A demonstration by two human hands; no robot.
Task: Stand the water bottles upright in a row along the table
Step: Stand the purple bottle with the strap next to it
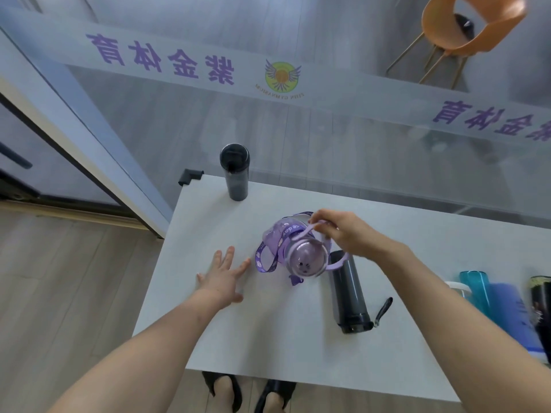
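A purple bottle (301, 257) with a purple strap is in the middle of the white table (268, 338), its lid facing me. My right hand (346, 234) pinches its pale handle from above. My left hand (223, 275) rests flat on the table to the left, fingers spread, holding nothing. A black bottle (235, 171) stands upright at the far left corner. A dark grey bottle (348, 293) lies on its side just right of the purple one. At the right edge lie a teal bottle (477, 290), a blue bottle (512, 317) and a dark bottle (541, 305).
A glass wall with purple lettering (161, 58) runs right behind the table. An orange chair (465, 28) stands beyond the glass. A door frame (74, 120) is at the left. My feet in dark slippers (247, 391) show under the near edge.
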